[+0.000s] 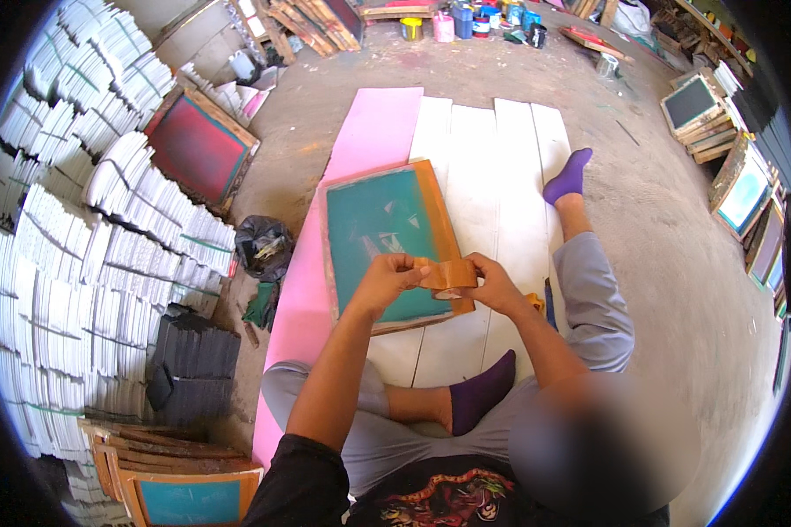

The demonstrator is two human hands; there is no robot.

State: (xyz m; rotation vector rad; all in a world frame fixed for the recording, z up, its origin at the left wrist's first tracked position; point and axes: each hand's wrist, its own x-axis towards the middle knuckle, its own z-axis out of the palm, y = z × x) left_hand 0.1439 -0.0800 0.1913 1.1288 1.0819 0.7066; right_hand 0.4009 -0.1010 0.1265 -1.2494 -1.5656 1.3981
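Note:
Above the near part of a teal screen-printing frame (369, 206), both my hands work on a roll of brown packing tape (453, 276). My right hand (497, 286) grips the roll from its right side. Between thumb and fingertips, my left hand (390, 283) pinches the tape's loose end, and a short strip spans the gap between the hands. Brown tape covers the frame's right border; the left border looks like bare, stained wood. Several pale, whitish marks show on the teal mesh. The frame lies flat, slightly turned, on pink and white sheets (470, 176).
Beside my right forearm lie a small yellow object (534, 302) and a dark blue one (550, 303), partly hidden. Tall stacks of white sheets (44, 299) fill the left. A black plastic bag (264, 246) sits left of the sheets. More screen frames (198, 145) lean around; paint containers (462, 22) stand at the back.

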